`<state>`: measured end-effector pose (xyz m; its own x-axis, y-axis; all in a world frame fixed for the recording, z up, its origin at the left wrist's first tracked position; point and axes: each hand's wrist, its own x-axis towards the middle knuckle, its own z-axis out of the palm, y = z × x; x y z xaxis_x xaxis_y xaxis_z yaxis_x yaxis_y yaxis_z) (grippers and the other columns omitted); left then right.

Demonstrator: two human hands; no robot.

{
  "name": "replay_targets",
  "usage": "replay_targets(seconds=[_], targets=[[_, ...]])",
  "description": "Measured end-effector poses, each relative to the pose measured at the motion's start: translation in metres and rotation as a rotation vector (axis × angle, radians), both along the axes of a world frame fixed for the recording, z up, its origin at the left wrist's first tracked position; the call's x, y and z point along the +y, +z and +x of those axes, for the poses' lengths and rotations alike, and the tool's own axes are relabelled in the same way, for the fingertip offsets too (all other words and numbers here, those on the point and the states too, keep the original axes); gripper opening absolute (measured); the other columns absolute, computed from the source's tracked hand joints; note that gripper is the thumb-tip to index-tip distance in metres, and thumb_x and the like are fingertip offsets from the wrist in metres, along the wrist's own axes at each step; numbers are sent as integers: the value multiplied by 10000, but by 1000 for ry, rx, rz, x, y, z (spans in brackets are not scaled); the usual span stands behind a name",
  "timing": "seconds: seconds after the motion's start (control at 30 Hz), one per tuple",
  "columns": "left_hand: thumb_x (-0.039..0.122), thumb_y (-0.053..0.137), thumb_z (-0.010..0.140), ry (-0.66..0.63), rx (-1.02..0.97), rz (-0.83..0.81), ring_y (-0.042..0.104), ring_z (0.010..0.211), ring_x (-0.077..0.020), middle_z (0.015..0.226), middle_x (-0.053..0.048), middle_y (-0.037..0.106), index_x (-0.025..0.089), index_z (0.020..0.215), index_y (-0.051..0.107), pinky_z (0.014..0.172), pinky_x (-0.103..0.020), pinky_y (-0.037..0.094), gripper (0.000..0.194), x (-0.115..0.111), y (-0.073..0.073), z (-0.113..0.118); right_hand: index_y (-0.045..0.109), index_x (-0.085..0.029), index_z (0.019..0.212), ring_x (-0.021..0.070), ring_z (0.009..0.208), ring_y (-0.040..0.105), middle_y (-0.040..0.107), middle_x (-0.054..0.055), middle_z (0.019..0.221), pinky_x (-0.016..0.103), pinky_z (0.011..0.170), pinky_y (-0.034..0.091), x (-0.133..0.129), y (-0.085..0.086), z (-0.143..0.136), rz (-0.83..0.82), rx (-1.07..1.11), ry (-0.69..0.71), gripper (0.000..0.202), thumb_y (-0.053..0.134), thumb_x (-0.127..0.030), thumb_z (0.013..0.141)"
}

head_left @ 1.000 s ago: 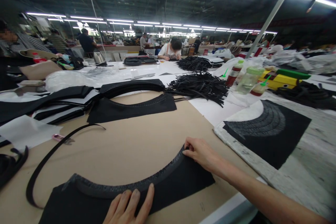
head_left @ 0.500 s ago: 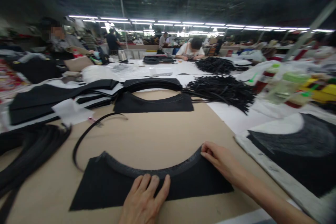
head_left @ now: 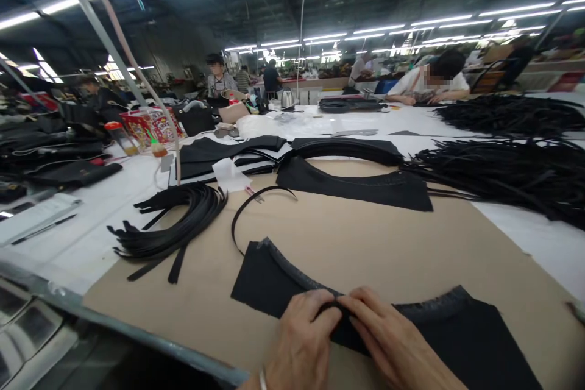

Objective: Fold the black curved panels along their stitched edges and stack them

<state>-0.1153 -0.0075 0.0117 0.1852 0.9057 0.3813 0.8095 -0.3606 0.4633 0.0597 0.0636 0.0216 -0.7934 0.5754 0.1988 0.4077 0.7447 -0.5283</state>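
Observation:
A black panel (head_left: 461, 335) with a curved cut-out lies on the tan board (head_left: 365, 244), and a greyish band runs along its curve. At the middle of this curve my left hand (head_left: 304, 329) is closed, with thumb and forefinger pinching the edge. Close beside it, fingertips nearly touching, my right hand (head_left: 388, 332) presses and grips the same edge with its fingers together. The stretch of edge under the fingers is partly hidden. Beyond the panel's left corner a thin black strip (head_left: 235, 219) curls on the board.
A bundle of black strips (head_left: 201, 219) lies to the left, near small pink-handled snips (head_left: 253, 194). Similar curved panels (head_left: 351, 186) are stacked ahead. Piles of thin black strips (head_left: 507, 173) sit at the right. A co-worker (head_left: 432, 82) leans over the far table.
The view has swung left. My left hand has gone from lying on the panel to pinching its curved edge; my right hand has moved from the right end of the curve to its middle.

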Motion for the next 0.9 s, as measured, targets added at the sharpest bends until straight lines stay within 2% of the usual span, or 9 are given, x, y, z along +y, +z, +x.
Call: replay_targets(seconds=[0.13, 0.2, 0.3, 0.43, 0.57, 0.77, 0.9], targets=[[108, 384, 890, 270, 18, -99, 519, 950, -201, 1011, -54, 583, 226, 1030, 601, 852, -370, 418, 283, 10, 27, -36, 543, -190, 1184, 178, 903, 564, 558, 80, 1001, 331, 823, 500, 0, -16, 1, 130, -45, -12, 370, 358, -57, 893], [147, 467, 873, 288, 96, -143, 491, 999, -219, 1049, -54, 567, 237, 1051, 603, 880, -396, 392, 242, 21, 36, -54, 541, -187, 1204, 178, 917, 558, 561, 82, 1012, 333, 843, 492, -1, -20, 3, 167, -41, -17, 394, 369, -42, 881], [222, 547, 853, 219, 212, -225, 477, 1027, -229, 1058, -30, 572, 271, 960, 636, 890, -418, 347, 147, 36, 40, -70, 528, -184, 1235, 177, 930, 551, 566, 85, 1029, 324, 842, 489, -1, -24, 3, 187, -33, -30, 414, 384, -44, 873], [292, 617, 813, 188, 256, -285, 486, 1006, -216, 1005, -7, 591, 248, 812, 628, 883, -416, 295, 45, 46, 42, -73, 524, -182, 1249, 185, 947, 537, 563, 89, 1041, 333, 842, 482, -2, -23, 2, 169, -34, -26, 432, 386, -37, 866], [291, 639, 771, 180, 250, -364, 506, 949, -202, 910, 8, 609, 214, 734, 590, 865, -405, 263, 99, 53, 51, -69, 530, -168, 1239, 197, 935, 519, 549, 95, 1037, 360, 831, 478, -1, -20, 2, 123, -60, -13, 433, 384, -25, 858], [294, 587, 764, 160, 244, -669, 563, 762, -167, 705, 34, 627, 190, 668, 562, 823, -368, 265, 144, 68, 65, -68, 536, -181, 1224, 193, 919, 508, 544, 85, 1016, 359, 829, 474, -1, -18, 3, 94, -34, -14, 421, 381, -32, 862], [273, 607, 729, 196, 261, -706, 587, 751, -181, 671, 37, 636, 188, 636, 573, 814, -356, 273, 131, 77, 65, -66, 532, -176, 1228, 191, 922, 507, 544, 84, 1017, 353, 830, 477, -1, -19, 1, 105, -18, -19, 440, 366, -13, 853]])
